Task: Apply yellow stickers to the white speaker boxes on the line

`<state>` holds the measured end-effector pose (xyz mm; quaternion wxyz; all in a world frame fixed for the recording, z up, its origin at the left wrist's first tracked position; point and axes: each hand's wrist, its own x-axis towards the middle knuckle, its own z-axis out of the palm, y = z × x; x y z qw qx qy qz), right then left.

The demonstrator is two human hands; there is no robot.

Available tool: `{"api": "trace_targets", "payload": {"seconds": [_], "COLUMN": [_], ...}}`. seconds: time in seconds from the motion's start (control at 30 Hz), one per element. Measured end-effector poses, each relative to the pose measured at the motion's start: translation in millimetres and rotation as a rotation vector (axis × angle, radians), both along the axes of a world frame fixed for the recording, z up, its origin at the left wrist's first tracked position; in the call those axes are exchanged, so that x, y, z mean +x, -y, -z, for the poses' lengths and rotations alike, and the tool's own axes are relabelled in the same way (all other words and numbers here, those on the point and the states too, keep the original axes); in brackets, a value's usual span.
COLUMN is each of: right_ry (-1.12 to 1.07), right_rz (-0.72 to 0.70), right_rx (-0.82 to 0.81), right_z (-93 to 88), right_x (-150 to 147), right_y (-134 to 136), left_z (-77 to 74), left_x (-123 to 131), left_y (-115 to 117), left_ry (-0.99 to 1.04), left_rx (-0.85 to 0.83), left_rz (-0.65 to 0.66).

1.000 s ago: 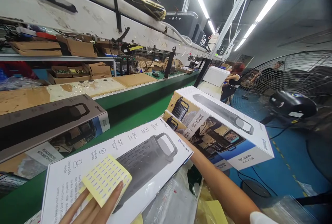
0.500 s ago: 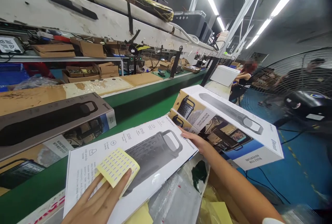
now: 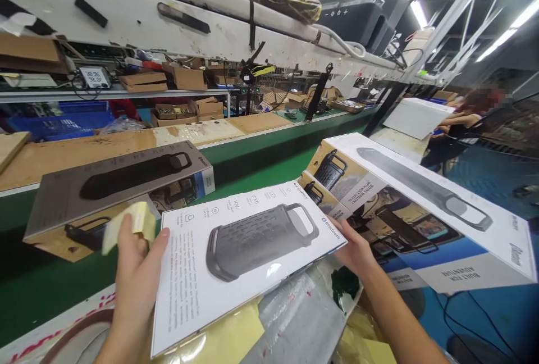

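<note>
A white speaker box (image 3: pixel 248 246) with a dark speaker printed on it lies tilted in front of me. My right hand (image 3: pixel 351 243) grips its right end, the fingers partly hidden beneath. At the left edge of the box is my left hand (image 3: pixel 141 257), its thumb by the edge. A folded yellow label sheet (image 3: pixel 141 221), blurred, is held in my left fingers. Behind the left hand, a grey speaker box (image 3: pixel 126 184) rests on the green conveyor belt. More white speaker boxes (image 3: pixel 421 212) stand stacked at the right.
Yellow paper (image 3: pixel 227 330) and grey plastic lie under the box, with a tape roll (image 3: pixel 80 341) at lower left. A white beam (image 3: pixel 168 21) runs overhead. Cardboard boxes (image 3: pixel 185 77) fill the back shelf. A person (image 3: pixel 457 122) sits at far right beside a white box (image 3: pixel 416 117).
My left hand has moved from the face of the white box to its left edge, carrying the label sheet. The view has turned left, shifting the scene rightward.
</note>
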<state>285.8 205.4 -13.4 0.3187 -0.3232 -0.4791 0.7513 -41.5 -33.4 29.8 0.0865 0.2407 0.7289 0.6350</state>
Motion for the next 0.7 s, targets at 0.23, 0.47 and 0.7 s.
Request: {"api": "trace_targets", "payload": {"seconds": [0.23,0.47,0.7], "right_ry": [-0.134,-0.071,0.006], "right_rz": [0.259,0.4,0.504], "right_rx": [0.125,0.077,0.127], "right_z": [20.1,19.2,40.3], "right_x": [-12,0,0], "right_y": [33,21,-1], "left_z": [-16.7,-23.9,-7.2], "left_x": [26,66,85], "left_y": [-9,6,11], "left_ry": [0.409,0.225,0.336], "left_rx": [0.163,0.136,0.165], "left_rz": [-0.002,0.02,-0.049]}}
